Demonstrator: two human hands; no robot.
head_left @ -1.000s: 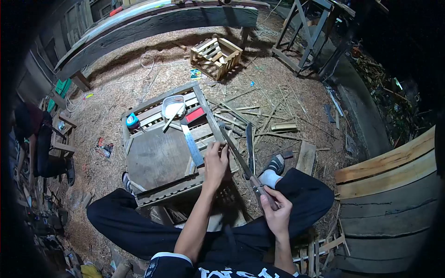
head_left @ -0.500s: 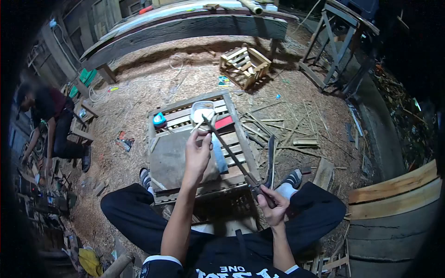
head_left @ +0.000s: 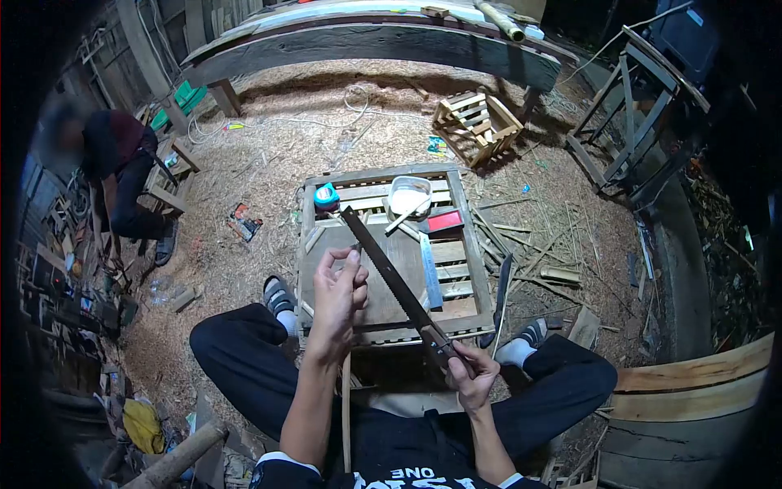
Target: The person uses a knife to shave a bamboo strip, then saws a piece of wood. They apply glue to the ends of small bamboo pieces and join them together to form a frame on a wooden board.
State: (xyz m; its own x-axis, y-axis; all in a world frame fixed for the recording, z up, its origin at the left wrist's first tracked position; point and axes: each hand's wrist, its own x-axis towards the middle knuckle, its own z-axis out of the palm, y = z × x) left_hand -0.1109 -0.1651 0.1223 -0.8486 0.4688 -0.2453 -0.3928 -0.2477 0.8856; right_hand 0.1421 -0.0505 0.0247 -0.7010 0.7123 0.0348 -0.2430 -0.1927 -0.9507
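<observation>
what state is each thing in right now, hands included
Saw: blade bare, slanting over the slatted table
Right hand: closed on saw handle
Left hand: fingers curled, grasp unclear
Plastic tub: open, white contents inside
Tape measure: no tape visibly drawn out
Metal strip: lying flat
Crate: open

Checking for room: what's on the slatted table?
On the slatted table: a blue tape measure, plastic tub, pale sticks, red object, metal strip and dark board. The left hand and saw hide part of the board; anything beneath it is covered.
</observation>
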